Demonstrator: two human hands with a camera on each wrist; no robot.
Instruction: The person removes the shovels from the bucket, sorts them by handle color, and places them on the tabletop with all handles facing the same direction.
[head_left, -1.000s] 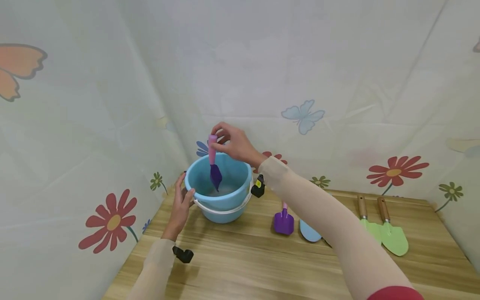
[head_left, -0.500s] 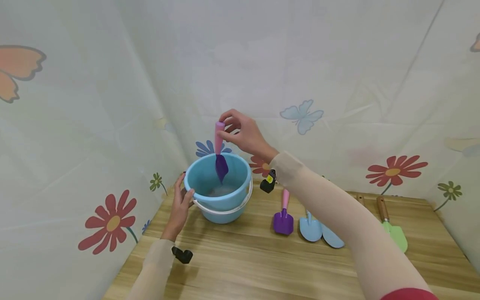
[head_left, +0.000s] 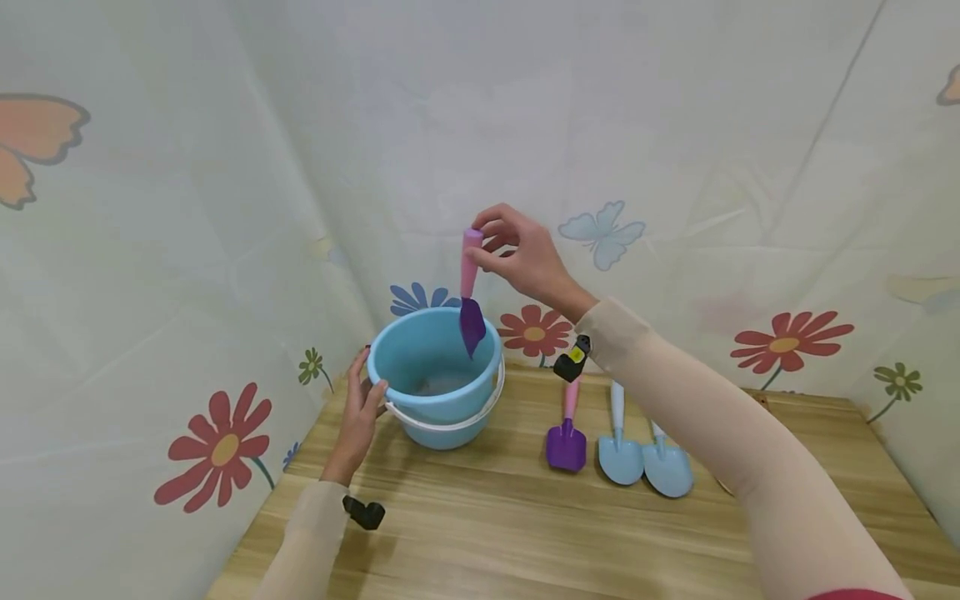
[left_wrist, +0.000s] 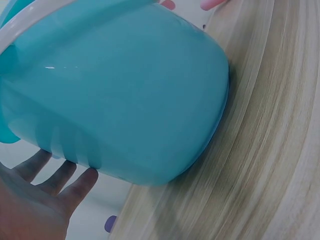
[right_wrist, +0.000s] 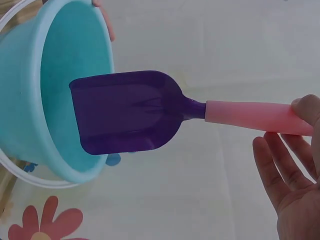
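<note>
A light blue bucket (head_left: 450,427) with a white handle stands upright at the table's left. My left hand (head_left: 360,422) holds it at the left side, thumb at the rim; several fingers (left_wrist: 75,187) show against its outer wall in the left wrist view. My right hand (head_left: 525,254) pinches the pink handle of a small purple hand shovel (head_left: 472,325) between thumb and fingers. The shovel hangs blade down, its blade overlapping the right part of the bucket's mouth. In the right wrist view the whole purple blade (right_wrist: 127,112) shows in front of the bucket opening.
On the wooden table (head_left: 465,517) right of the bucket lie another purple shovel (head_left: 566,447) with a pink handle and two light blue shovels (head_left: 620,460), side by side. My right forearm covers the area further right. A printed cloth (head_left: 675,150) hangs behind and at the left.
My right hand has moved up and to the right, raising the purple shovel from the bucket's middle toward its right rim. The left hand and bucket have stayed in place.
</note>
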